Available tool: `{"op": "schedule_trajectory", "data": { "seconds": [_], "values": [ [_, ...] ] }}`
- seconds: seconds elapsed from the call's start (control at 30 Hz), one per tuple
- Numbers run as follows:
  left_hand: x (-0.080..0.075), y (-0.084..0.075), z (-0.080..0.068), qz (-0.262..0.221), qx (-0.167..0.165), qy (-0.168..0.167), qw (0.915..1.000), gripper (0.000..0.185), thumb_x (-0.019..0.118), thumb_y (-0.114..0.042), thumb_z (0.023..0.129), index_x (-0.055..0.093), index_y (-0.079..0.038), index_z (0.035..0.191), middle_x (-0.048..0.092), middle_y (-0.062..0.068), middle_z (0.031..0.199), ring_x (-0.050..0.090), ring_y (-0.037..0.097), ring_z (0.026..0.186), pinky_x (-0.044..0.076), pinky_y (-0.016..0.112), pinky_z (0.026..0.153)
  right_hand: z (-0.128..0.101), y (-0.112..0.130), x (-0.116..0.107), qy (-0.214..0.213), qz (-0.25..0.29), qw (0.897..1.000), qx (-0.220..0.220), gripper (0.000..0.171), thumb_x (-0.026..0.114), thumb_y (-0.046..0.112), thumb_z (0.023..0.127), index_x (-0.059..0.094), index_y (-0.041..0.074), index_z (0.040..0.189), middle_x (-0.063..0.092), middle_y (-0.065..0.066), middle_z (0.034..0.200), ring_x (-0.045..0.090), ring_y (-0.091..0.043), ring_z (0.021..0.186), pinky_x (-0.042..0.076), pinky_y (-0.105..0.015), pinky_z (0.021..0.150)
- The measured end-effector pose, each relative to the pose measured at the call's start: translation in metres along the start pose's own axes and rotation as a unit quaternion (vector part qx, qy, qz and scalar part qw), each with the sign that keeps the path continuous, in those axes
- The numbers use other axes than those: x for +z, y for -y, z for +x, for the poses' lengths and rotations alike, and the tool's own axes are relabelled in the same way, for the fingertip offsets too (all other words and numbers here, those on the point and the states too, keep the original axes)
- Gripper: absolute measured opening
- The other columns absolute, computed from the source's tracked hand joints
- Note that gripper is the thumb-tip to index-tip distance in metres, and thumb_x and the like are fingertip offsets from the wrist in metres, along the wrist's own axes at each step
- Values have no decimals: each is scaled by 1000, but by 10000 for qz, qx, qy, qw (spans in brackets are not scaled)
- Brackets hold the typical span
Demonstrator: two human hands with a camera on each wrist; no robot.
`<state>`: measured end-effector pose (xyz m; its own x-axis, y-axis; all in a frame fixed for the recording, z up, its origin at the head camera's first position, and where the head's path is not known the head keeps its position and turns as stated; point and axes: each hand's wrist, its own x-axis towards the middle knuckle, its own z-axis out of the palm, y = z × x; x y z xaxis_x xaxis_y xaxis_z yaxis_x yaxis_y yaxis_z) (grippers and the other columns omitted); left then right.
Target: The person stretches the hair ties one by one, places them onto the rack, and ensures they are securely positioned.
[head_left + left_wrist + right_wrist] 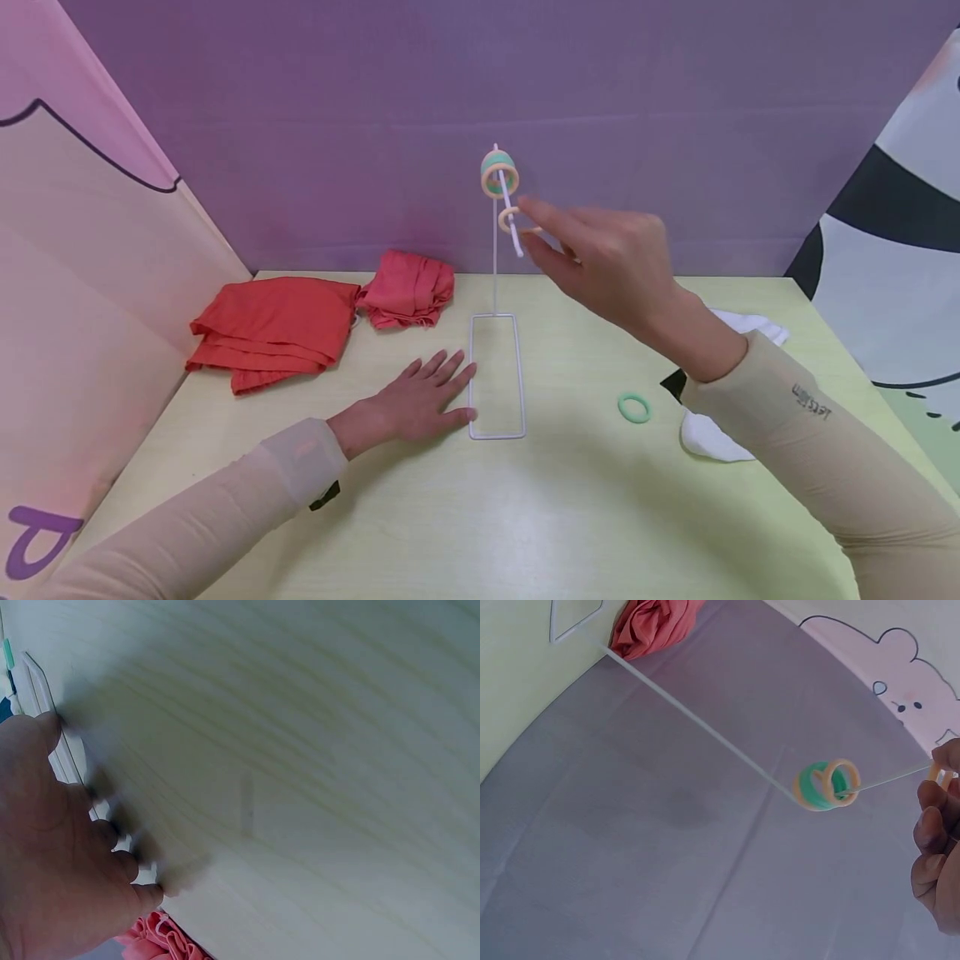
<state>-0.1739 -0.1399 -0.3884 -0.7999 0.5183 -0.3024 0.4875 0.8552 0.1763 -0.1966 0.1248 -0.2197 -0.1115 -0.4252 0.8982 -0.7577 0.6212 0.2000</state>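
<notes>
A white wire stand (495,258) rises from a rectangular wire base on the table. Several orange and green rings (498,173) hang together on its upper arm. My right hand (611,258) pinches a pale orange ring (506,220) between thumb and index finger, and the arm's free end passes through that ring. In the right wrist view the hung rings (826,785) sit apart from the pinched one. My left hand (420,400) lies flat with fingers spread, thumb and fingertips touching the left side of the wire base (522,392). A green ring (634,408) lies on the table.
Folded red cloth (277,325) and a smaller pinkish-red cloth (411,287) lie at the back left. White cloth (712,437) with a black part is partly hidden under my right forearm. A purple backdrop (360,150) stands behind the table.
</notes>
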Motion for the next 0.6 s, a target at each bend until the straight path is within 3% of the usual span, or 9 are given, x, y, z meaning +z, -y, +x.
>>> {"op": "schedule_trajectory", "data": {
  "seconds": [0.13, 0.33, 0.6],
  "values": [
    [1, 0, 0, 6, -3, -20, 10000, 79, 38, -62, 101, 10, -22, 163, 2, 7, 171, -1, 34, 158, 7, 59, 125, 5, -10, 13, 135, -271, 9995, 74, 26, 66, 17, 91, 75, 21, 116, 48, 0, 51, 37, -16, 41, 16, -29, 41],
    [0, 0, 1, 4, 35, -54, 10000, 78, 37, -62, 101, 11, -22, 163, 2, 6, 171, 0, 34, 158, 7, 59, 125, 9, -22, 27, 465, -599, 9971, 75, 24, 63, 20, 95, 75, 16, 115, 57, -2, 55, 45, -18, 42, 21, -29, 39],
    [0, 0, 2, 51, 40, -28, 10000, 78, 37, -62, 101, 10, -21, 163, 2, 6, 171, 0, 34, 158, 8, 59, 125, 11, -30, 43, 668, -503, 9955, 457, 24, 63, 17, 94, 72, 14, 115, 54, -4, 54, 42, -19, 42, 19, -29, 41]
  ]
}}
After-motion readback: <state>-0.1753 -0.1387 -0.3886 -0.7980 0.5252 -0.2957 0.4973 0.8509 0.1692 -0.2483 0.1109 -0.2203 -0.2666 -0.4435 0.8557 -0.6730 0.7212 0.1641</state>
